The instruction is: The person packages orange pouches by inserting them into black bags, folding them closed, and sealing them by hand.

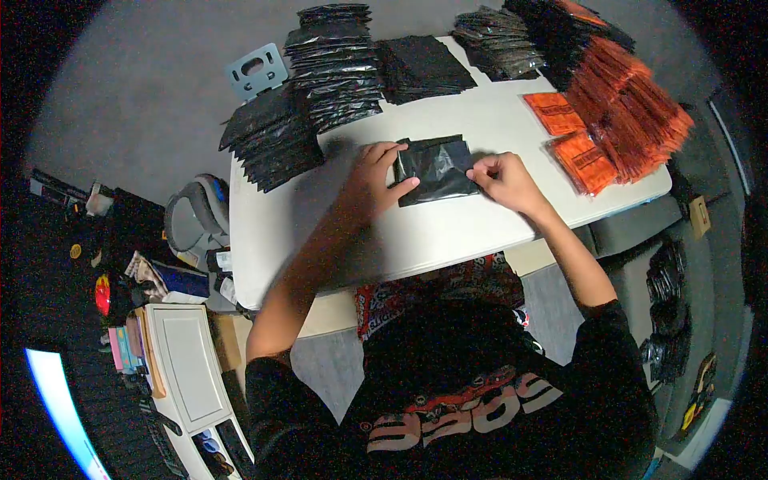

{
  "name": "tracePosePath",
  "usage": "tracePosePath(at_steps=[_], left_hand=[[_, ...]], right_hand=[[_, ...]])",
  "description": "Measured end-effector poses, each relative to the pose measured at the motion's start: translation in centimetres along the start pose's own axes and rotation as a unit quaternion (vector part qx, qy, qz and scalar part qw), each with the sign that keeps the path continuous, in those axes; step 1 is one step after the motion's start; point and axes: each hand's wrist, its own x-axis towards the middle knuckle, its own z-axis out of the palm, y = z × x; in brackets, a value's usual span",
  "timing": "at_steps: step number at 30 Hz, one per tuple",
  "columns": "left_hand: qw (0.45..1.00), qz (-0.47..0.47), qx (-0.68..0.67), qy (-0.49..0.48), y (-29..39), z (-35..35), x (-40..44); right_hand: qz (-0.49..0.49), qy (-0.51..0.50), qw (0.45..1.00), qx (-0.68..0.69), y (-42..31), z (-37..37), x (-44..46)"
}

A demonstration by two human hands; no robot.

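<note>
A flat, shiny black plastic packet lies on the white table in front of me. At its left edge is my left hand, thumb and fingers apart; the fingertips touch the upper left corner and the thumb lies on the lower left part. My right hand pinches the packet's right edge between thumb and forefinger, the other fingers curled. What the packet contains cannot be seen.
Piles of black packets line the table's far and left edges. Orange packets are stacked at the right, with two lying nearer. A blue-grey plate with cut-outs is behind the left pile. A white cabinet stands lower left.
</note>
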Motion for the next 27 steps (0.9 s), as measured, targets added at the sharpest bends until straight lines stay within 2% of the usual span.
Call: tracePosePath(at_steps=[5, 9, 12, 14, 16, 18, 19, 21, 24, 27], left_hand=[[0.999, -0.022, -0.024, -0.01, -0.2, -0.1, 0.3], [0.998, -0.033, -0.022, -0.042, 0.1, -0.7, 0.5], [0.999, -0.013, 0.017, -0.032, 0.2, -0.6, 0.5], [0.999, -0.027, 0.009, -0.042, 0.6, -0.8, 0.7], [0.998, -0.04, -0.001, -0.053, 0.5, -0.6, 0.8], [0.999, -0.018, -0.002, -0.036, 0.1, -0.1, 0.6], [0.999, -0.017, -0.001, -0.038, -0.2, 0.3, 0.3], [0.997, 0.013, 0.071, -0.035, -0.5, 0.9, 0.3], [0.993, 0.035, 0.107, -0.02, -0.7, 1.5, 0.2], [0.997, -0.004, 0.076, -0.014, -0.4, 1.9, 0.4]], right_hand=[[0.065, 0.0, 0.998, -0.016, 0.4, 0.1, 0.7], [0.059, 0.02, 0.998, -0.016, 0.7, 0.5, 0.9], [0.042, 0.032, 0.996, -0.076, 0.0, 0.7, 0.8], [-0.011, 0.088, 0.958, -0.272, -3.5, 0.8, 0.3], [-0.048, 0.087, 0.949, -0.3, -5.3, 2.0, 0.7], [-0.224, 0.069, 0.931, -0.279, -5.2, 3.7, 1.5], [-0.222, 0.071, 0.932, -0.277, -4.6, 4.5, 1.8], [-0.222, -0.032, 0.916, -0.332, -3.5, 5.7, 2.5], [-0.201, -0.071, 0.913, -0.348, -2.5, 5.7, 2.9], [-0.185, -0.075, 0.913, -0.357, -2.3, 5.9, 2.7]])
